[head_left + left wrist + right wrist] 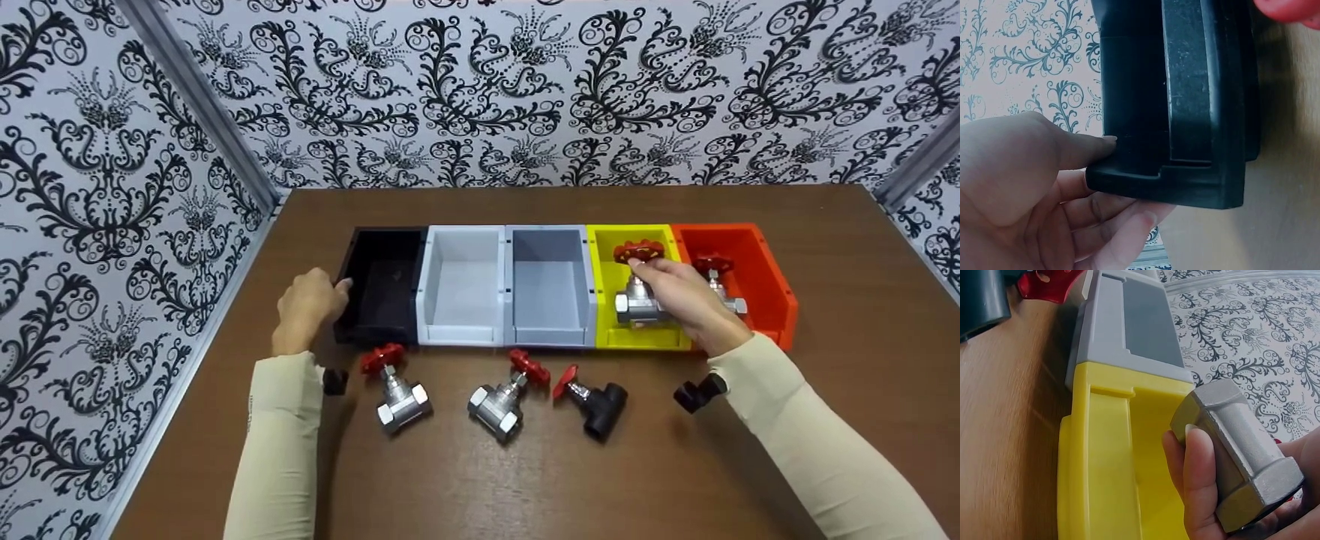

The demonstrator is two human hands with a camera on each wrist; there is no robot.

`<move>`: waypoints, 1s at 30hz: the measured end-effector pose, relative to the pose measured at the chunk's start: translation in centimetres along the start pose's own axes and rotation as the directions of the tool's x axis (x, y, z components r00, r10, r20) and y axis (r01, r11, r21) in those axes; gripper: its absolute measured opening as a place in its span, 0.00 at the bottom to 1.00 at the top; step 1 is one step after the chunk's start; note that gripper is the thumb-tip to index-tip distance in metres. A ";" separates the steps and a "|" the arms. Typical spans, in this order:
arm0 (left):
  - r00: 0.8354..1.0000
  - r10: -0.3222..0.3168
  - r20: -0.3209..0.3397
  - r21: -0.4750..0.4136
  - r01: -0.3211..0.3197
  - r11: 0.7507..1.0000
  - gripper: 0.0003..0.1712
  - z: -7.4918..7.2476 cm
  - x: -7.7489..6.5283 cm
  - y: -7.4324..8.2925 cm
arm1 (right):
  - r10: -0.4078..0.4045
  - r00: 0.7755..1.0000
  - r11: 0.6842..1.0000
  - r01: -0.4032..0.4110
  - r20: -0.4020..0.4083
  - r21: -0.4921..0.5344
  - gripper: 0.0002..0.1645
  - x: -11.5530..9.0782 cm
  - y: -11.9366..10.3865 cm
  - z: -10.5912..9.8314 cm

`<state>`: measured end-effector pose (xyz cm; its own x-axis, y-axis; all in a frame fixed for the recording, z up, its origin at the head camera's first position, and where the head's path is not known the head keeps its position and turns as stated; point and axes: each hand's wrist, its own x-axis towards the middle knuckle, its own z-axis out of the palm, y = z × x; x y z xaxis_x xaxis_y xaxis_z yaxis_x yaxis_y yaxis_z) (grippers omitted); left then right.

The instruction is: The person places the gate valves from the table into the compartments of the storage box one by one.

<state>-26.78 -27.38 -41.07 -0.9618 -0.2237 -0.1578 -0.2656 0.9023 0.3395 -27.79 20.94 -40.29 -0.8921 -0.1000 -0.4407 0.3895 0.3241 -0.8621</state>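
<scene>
My right hand (686, 300) grips a silver metal valve (637, 306) with a red handwheel, above the yellow bin (611, 337). Its hexagonal-ended body (1241, 444) shows between the fingers in the right wrist view; most of the handwheel is hidden there. At the left end of the row, my left hand (307, 304) pinches the side wall of the black bin (375, 335). The left wrist view has the thumb (1092, 147) over the bin's edge, with the other fingers along the outside. A second silver valve (714, 264) sits in the orange bin (780, 300), partly behind my right hand.
Between the black and yellow bins stand a white bin (461, 335) and a grey bin (551, 337). In front of the row lie two silver valves (405, 405) (496, 411) and a black valve (604, 409) with a red handle. Patterned walls (525, 90) enclose the brown table (480, 487).
</scene>
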 end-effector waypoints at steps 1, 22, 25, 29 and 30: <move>1.000 -0.002 0.003 0.001 0.002 1.000 0.32 0.0 0.0 0.0 | -0.002 1.000 1.000 0.002 -0.005 -0.004 0.47 0.1 0.0 0.0; 1.000 -0.007 -0.001 0.008 0.007 1.000 0.31 0.0 0.0 0.1 | -0.052 0.995 0.985 0.037 -0.086 -0.168 0.42 0.9 0.0 1.0; 1.000 -0.011 0.000 0.012 0.011 1.000 0.31 0.0 0.1 0.1 | -0.055 0.995 0.987 0.041 -0.084 -0.155 0.41 1.1 0.0 1.1; 1.000 -0.010 -0.002 0.011 0.010 1.000 0.32 0.0 0.1 0.1 | -0.046 0.996 0.992 0.036 -0.082 -0.122 0.39 1.3 0.0 1.2; 1.000 -0.010 -0.001 0.010 0.010 1.000 0.32 0.0 0.1 0.1 | -0.042 0.996 0.992 0.032 -0.083 -0.118 0.39 1.3 0.0 1.2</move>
<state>-26.86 -27.34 -41.06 -0.9593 -0.2329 -0.1597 -0.2742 0.9037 0.3287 -28.72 19.69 -41.18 -0.9237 -0.0355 -0.3815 0.3306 0.4295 -0.8404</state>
